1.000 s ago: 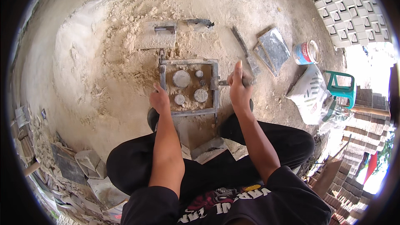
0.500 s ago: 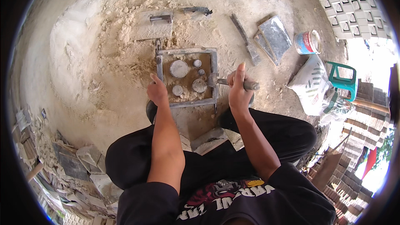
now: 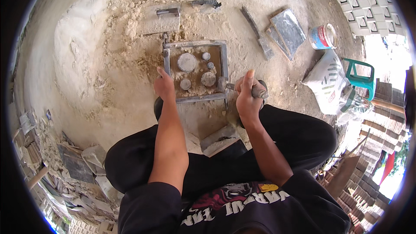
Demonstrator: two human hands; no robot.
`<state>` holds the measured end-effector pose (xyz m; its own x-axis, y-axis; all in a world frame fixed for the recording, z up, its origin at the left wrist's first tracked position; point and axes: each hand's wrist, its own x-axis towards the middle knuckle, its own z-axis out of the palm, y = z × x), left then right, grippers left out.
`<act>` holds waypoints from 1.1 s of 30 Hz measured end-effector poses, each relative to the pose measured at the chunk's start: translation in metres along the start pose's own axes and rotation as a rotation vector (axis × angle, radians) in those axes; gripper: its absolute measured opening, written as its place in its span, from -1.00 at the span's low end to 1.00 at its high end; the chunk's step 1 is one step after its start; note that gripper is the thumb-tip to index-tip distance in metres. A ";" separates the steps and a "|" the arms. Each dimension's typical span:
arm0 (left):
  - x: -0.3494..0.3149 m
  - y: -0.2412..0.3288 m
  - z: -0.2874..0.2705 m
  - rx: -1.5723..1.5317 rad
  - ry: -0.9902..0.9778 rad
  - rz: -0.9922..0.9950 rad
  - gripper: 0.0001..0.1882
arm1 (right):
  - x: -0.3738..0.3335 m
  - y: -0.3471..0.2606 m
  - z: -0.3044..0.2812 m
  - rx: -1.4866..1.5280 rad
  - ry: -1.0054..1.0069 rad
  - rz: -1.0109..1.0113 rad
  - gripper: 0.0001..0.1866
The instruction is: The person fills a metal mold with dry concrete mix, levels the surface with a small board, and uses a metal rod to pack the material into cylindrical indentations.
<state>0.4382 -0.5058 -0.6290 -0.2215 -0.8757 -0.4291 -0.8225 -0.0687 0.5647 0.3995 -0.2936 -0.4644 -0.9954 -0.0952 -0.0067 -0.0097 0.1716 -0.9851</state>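
Along the left rim, a heap of broken tile scraps [image 3: 65, 164] is lying on the sandy ground [image 3: 86, 69]. Further in, a flat trowel [image 3: 161, 17] with a dark handle is resting on the sand just above the mould, and a second float [image 3: 203, 4] is lying beside it.

The left hand [image 3: 164, 87] is resting against the left edge of the square metal mould frame [image 3: 196, 71], its fingers curled loosely over the rim rather than clamped; how firmly it is pressing cannot be told. The frame is sitting on the sand directly in front of the person's crossed legs, filled with brownish mix, and round grey plugs [image 3: 187, 62] of several sizes are standing inside it.

The right hand [image 3: 248, 97] is wrapping tightly around the handle of a small trowel [image 3: 229, 86], thumb pointing up, with the blade touching the frame's right side.

To the right, a long narrow blade tool [image 3: 258, 34] is lying on the ground, next to two stacked grey plates [image 3: 288, 32]. Beyond these a paint can [image 3: 323, 37] is standing open, a white sack [image 3: 327, 82] is slumping beside a green plastic stool [image 3: 359, 76], and stacked patterned blocks [image 3: 368, 4] are filling the upper right corner.
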 end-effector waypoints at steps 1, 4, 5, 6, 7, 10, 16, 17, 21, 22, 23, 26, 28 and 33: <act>0.000 0.000 0.002 0.014 -0.001 -0.007 -0.20 | -0.001 0.002 0.000 -0.015 0.015 -0.056 -0.44; 0.000 -0.005 0.005 0.039 0.023 -0.032 -0.20 | -0.003 0.008 0.000 -0.048 0.026 0.030 -0.43; -0.001 -0.006 0.005 0.042 0.043 -0.035 -0.20 | 0.000 0.001 0.000 -0.017 0.047 0.060 -0.43; 0.001 -0.006 0.005 0.045 0.063 -0.039 -0.20 | -0.002 -0.007 -0.002 -0.006 0.076 -0.003 -0.44; 0.007 -0.004 0.005 0.038 0.063 -0.019 -0.19 | 0.000 0.000 0.000 0.008 0.057 -0.055 -0.44; 0.002 -0.011 0.007 0.046 0.023 -0.013 -0.19 | -0.003 0.019 -0.003 -0.191 0.000 -0.136 -0.45; 0.007 -0.010 0.012 0.040 0.045 -0.027 -0.20 | -0.004 0.030 -0.007 -0.140 0.027 -0.179 -0.44; 0.008 -0.006 0.010 0.025 0.036 -0.013 -0.21 | -0.003 0.030 -0.004 -0.190 0.019 -0.218 -0.45; -0.004 -0.002 -0.001 0.026 0.035 -0.037 -0.23 | 0.005 0.012 -0.004 0.014 0.059 -0.114 -0.47; 0.000 0.001 0.001 0.029 0.049 -0.027 -0.24 | 0.010 0.017 -0.007 0.007 0.016 -0.208 -0.47; 0.002 0.000 0.004 0.040 0.062 -0.023 -0.24 | 0.013 0.024 -0.006 -0.038 0.005 -0.181 -0.47; -0.002 -0.007 0.003 0.040 0.058 -0.057 -0.26 | 0.021 0.016 0.003 -0.034 0.007 -0.072 -0.46; 0.004 -0.001 0.002 0.019 0.058 -0.045 -0.27 | 0.019 0.021 0.002 -0.022 0.043 -0.234 -0.48; -0.003 -0.001 -0.008 0.019 0.017 -0.081 -0.29 | 0.030 0.018 0.021 -0.086 -0.015 -0.131 -0.52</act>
<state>0.4437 -0.5067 -0.6220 -0.1457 -0.8755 -0.4608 -0.8469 -0.1304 0.5155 0.3720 -0.3137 -0.4857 -0.9836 -0.1367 0.1173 -0.1478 0.2399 -0.9595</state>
